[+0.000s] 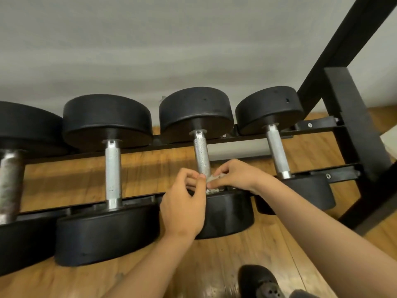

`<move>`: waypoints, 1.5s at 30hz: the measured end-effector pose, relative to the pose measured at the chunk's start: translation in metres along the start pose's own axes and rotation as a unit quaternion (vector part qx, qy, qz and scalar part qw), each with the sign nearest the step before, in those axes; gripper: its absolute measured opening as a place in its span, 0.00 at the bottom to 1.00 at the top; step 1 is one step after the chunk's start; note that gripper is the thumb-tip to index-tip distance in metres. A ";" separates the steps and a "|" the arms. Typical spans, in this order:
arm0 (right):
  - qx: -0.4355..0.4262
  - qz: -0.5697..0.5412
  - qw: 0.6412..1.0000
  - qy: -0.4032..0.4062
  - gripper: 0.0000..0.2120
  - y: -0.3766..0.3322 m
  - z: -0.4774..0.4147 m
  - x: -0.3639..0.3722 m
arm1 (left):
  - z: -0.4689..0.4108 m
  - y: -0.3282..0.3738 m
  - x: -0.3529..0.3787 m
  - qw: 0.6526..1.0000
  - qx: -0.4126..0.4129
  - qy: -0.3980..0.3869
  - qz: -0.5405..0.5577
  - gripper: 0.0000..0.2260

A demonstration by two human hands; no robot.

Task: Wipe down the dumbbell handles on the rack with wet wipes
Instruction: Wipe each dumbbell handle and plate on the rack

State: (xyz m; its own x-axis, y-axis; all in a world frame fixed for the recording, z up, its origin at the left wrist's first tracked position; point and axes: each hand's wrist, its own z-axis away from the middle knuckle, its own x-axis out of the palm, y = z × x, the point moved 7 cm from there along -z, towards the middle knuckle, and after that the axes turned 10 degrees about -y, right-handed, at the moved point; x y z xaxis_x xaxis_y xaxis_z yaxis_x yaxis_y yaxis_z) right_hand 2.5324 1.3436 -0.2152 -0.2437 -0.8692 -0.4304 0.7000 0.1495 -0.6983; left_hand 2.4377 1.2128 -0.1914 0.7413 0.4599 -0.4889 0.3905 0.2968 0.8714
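1. At the far left, a black round-headed dumbbell with a dull, rough steel handle [10, 181] lay across the two rails of the black metal rack [236, 139], cut off by the frame edge.
2. Beside it sat a second black dumbbell with a bright knurled handle [113, 171], untouched. Its near head lay just beside the left wrist.
3. The left hand [184, 203] had its fingers curled, thumb tip pinching the left edge of the small white wet wipe [212, 179].
4. The wipe sat at the near end of the third dumbbell's knurled steel handle [202, 155], where it met the near head.
5. The right hand [234, 177] pinched the wipe's right side with bent fingertips.
6. The fourth, smaller black dumbbell [277, 151] lay close by, and the right forearm crossed its near head.
7. The rack's upright post and slanted brace closed off the right side. Brown wooden floor [64, 175] showed between the rails, with a black shoe [257, 280] below.
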 end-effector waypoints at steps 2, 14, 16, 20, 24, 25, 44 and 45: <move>0.008 0.026 1.000 -0.008 0.18 0.000 0.000 0.000 | -0.001 -0.001 0.000 1.000 0.000 -0.001 -0.006 0.07; 0.003 0.035 0.997 -0.068 0.13 -0.005 -0.009 0.006 | -0.001 0.001 0.001 1.000 0.001 -0.008 -0.009 0.12; 0.005 0.033 0.997 -0.063 0.12 -0.004 -0.011 0.005 | -0.001 0.001 0.001 1.000 -0.001 -0.010 -0.004 0.12; 0.011 -0.011 1.000 -0.027 0.09 0.003 -0.010 -0.003 | 0.000 0.000 0.000 1.000 -0.004 -0.014 0.001 0.11; 0.006 -0.058 0.998 -0.004 0.11 0.007 -0.010 -0.011 | -0.001 -0.002 0.001 1.000 -0.002 -0.012 0.003 0.10; 0.006 -0.054 0.999 -0.003 0.12 0.005 -0.011 -0.011 | -0.001 -0.003 0.001 1.000 -0.005 -0.005 0.008 0.11; 0.023 -0.145 0.977 -0.156 0.15 0.001 0.005 -0.004 | -0.002 -0.009 -0.003 0.998 -0.035 0.031 0.031 0.14; 0.019 -0.137 0.979 -0.151 0.15 0.003 0.004 -0.004 | -0.002 -0.009 -0.003 0.998 -0.036 0.029 0.030 0.14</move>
State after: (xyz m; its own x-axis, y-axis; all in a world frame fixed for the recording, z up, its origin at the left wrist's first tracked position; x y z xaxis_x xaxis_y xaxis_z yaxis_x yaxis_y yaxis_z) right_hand 2.5375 1.3458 -0.2133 -0.2201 -0.9748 -0.0365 0.6613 -0.1216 -0.7402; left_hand 2.4307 1.2104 -0.1982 0.7278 0.5262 -0.4398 0.3056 0.3253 0.8949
